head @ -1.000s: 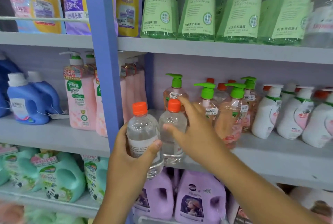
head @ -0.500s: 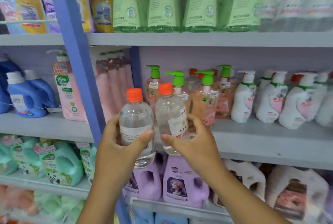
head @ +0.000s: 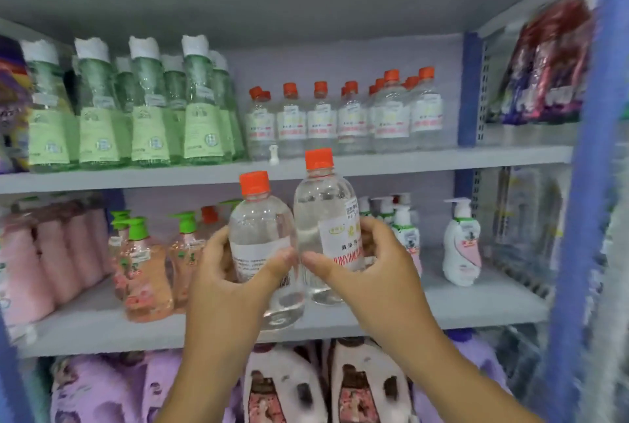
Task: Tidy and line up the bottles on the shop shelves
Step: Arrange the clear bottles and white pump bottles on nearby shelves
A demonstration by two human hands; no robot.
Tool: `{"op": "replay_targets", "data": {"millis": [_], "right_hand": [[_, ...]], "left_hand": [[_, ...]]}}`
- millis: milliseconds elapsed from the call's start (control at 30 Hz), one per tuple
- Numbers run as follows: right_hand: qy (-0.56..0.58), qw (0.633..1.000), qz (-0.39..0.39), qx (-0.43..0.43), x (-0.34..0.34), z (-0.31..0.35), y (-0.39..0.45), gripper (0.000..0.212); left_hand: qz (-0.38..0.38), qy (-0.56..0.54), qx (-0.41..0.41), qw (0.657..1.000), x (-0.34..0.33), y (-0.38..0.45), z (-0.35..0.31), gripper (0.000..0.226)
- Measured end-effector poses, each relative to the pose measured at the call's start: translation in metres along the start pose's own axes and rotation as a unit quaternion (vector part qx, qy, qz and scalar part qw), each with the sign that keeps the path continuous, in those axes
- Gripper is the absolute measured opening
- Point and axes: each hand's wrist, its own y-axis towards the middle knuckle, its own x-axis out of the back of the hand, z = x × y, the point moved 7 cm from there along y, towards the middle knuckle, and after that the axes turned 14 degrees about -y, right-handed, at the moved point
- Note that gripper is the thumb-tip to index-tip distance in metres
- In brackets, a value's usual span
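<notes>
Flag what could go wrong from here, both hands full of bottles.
1. The left hand and right hand each grip a clear orange-capped bottle, left one, right one; with no hand free, a slip probably means a drop.
2. The matching row on the upper shelf looks packed, so pushing these in could topple neighbours.

"JUNYIM…" on right clear bottle [head: 325, 235]
</notes>
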Motion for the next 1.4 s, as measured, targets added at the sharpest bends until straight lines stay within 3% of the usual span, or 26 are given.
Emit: {"op": "replay_targets", "data": {"millis": [200, 467, 567, 767, 933, 1033, 1133, 1167, 1300, 1400], "right_hand": [[-0.025, 0.999, -0.031, 0.024, 0.110, 0.009, 0.034, 0.059], [-0.070, 0.993, -0.077, 0.048, 0.180, 0.019, 0.106, 0.064], [-0.086, 0.992, -0.069, 0.059, 0.175, 0.020, 0.139, 0.057], [-0.136, 0.987, -0.051, 0.068, 0.128, 0.014, 0.197, 0.052], [-0.168, 0.983, -0.050, 0.045, 0.092, 0.001, 0.230, 0.055], [-0.241, 0.969, -0.027, 0.038, 0.071, 0.001, 0.250, 0.075], [-0.286, 0.957, 0.008, 0.051, 0.059, -0.004, 0.260, 0.098], [-0.288, 0.956, 0.017, 0.050, 0.060, -0.006, 0.260, 0.097], [-0.312, 0.948, 0.024, 0.051, 0.066, -0.006, 0.261, 0.054], [-0.351, 0.934, -0.004, 0.067, 0.060, 0.004, 0.270, 0.052]], "left_hand": [[0.045, 0.020, -0.040, 0.998, -0.107, 0.012, -0.043, 0.034], [0.097, 0.039, -0.066, 0.992, -0.191, 0.074, -0.069, 0.046], [0.087, 0.056, -0.080, 0.991, -0.202, 0.108, -0.070, 0.043], [0.024, 0.115, -0.062, 0.991, -0.192, 0.174, -0.036, 0.068], [0.022, 0.165, -0.027, 0.986, -0.185, 0.211, -0.016, 0.071], [0.039, 0.195, -0.006, 0.980, -0.182, 0.222, -0.010, 0.073], [0.076, 0.193, 0.023, 0.978, -0.170, 0.226, 0.000, 0.051], [0.085, 0.195, 0.026, 0.977, -0.166, 0.226, 0.002, 0.046], [0.074, 0.181, 0.042, 0.980, -0.158, 0.226, 0.006, 0.064], [0.059, 0.209, 0.045, 0.975, -0.163, 0.226, 0.006, 0.071]]}}
